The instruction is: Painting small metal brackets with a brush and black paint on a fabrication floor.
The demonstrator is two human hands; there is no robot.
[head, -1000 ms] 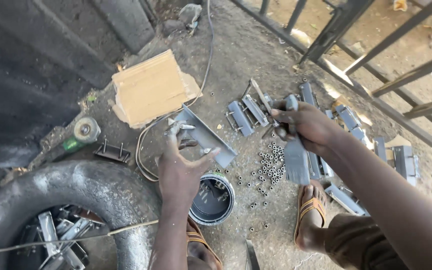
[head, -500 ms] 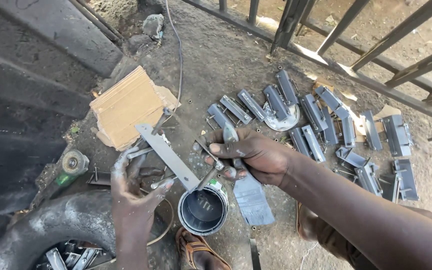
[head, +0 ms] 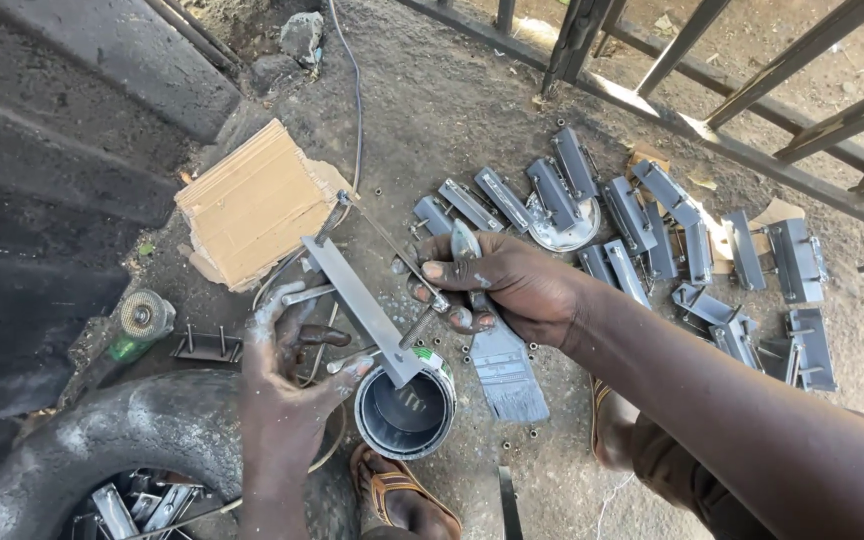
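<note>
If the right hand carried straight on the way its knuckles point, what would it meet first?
Probably the grey metal strip that the left hand holds; the right hand, gripping a paintbrush, points leftward at it. Depth is unclear.

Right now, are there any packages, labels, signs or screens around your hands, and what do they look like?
Paint tin: on the ground under the left hand, round, open, dark inside, with a green and white label on its rim side.
Cardboard stack: on the ground beyond the left hand, flat, squarish, plain tan.
No signs or screens show.
</note>
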